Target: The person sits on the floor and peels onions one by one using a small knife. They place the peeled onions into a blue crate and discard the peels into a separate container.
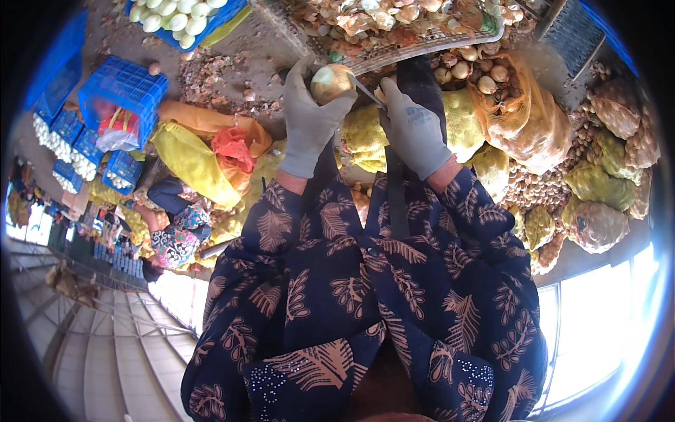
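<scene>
My left hand [307,116], in a grey glove, is curled around an onion [332,84], thumb on the near side, and holds it up in front of me, just short of the near edge of a pale, slatted basket [422,51]. The onion looks partly whitish and partly yellow-brown. My right hand [415,132], gloved the same way, is closed around a small knife [368,93], its handle mostly hidden by my fingers; the blade points left and reaches the onion's right side, though I cannot tell whether it touches. The basket, on the far side, is heaped with loose onion skins [394,24]. To the right of my hands sits an orange mesh sack [531,133] with unpeeled onions [486,84] showing at its mouth. Far to the left, a blue crate [161,34] carries peeled white onions [184,14]. Nearer on the left lie a yellow sack [190,160] and some red netting [234,149], and beyond them, further left, is a co-worker in a patterned top [181,235].
</scene>
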Tool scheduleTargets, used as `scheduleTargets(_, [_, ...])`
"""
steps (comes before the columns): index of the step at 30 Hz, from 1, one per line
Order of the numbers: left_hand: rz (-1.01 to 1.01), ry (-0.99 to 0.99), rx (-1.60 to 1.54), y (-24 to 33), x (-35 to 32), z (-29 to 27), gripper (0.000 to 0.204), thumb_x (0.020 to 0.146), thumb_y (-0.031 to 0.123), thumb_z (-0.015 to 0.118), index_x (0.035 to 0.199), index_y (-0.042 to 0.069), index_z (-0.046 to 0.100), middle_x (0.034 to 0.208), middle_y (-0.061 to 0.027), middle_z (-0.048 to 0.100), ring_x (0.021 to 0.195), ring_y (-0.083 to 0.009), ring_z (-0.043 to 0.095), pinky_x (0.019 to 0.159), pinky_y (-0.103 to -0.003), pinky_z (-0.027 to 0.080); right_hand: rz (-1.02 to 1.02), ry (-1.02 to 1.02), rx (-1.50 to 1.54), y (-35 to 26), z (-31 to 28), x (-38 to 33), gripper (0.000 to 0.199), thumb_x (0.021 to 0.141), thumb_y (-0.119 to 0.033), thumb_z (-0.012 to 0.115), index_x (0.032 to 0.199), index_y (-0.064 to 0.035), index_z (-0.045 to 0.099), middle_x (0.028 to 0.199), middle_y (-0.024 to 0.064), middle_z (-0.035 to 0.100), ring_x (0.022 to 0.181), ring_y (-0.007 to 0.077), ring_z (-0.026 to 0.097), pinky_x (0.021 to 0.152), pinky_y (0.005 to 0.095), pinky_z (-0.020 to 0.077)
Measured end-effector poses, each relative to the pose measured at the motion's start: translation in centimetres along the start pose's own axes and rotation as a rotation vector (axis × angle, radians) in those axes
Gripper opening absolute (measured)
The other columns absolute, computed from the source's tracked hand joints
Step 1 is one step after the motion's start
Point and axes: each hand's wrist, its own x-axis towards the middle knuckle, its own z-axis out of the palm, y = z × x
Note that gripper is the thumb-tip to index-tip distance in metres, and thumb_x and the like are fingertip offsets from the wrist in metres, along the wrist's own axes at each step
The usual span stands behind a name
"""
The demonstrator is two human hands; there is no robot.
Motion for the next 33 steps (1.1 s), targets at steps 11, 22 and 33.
scheduleTargets(11, [-0.441,-0.175,-0.913,-0.5,-0.2,-1.1,0.067,0.077,-0.006,0.07,0.137,-0.003,0.041,0.121,-0.0123,0.058,0.108,-0.0205,0.062,0.097,-0.031,0.052,0.751,-0.65,1.283,0.1,-4.2,1.1,0.035,0.1,-0.019,0.061,0.128,0.0017,0.055,0.073,0.0013,0.062,0.05,0.0034,0.047,0.045,0.0176,0.036])
scheduleTargets(22, [-0.261,-0.242,-0.52,-0.7,-1.6,0.2,0.069,0.08,-0.008,0.064,0.143,-0.002,0.036,0.133,-0.0134,0.054,0.121,-0.0217,0.056,0.104,-0.034,0.048,0.48,-0.055,0.926,-0.4,-1.8,2.2,0.034,0.09,-0.017,0.074,0.116,0.0023,0.066,0.09,0.003,0.07,0.079,0.0037,0.062,0.067,0.0224,0.0507])
scheduleTargets(33, [-0.396,-0.337,-0.7,0.5,-1.3,-0.2,0.066,0.083,0.002,0.074,0.141,-0.001,0.043,0.13,-0.0113,0.056,0.121,-0.0194,0.056,0.1,-0.033,0.051,0.494,0.013,1.069,-2.4,-3.3,2.8,0.019,0.094,-0.021,0.07,0.098,-0.0018,0.068,0.076,0.0032,0.069,0.057,0.0055,0.059,0.05,0.0209,0.047])
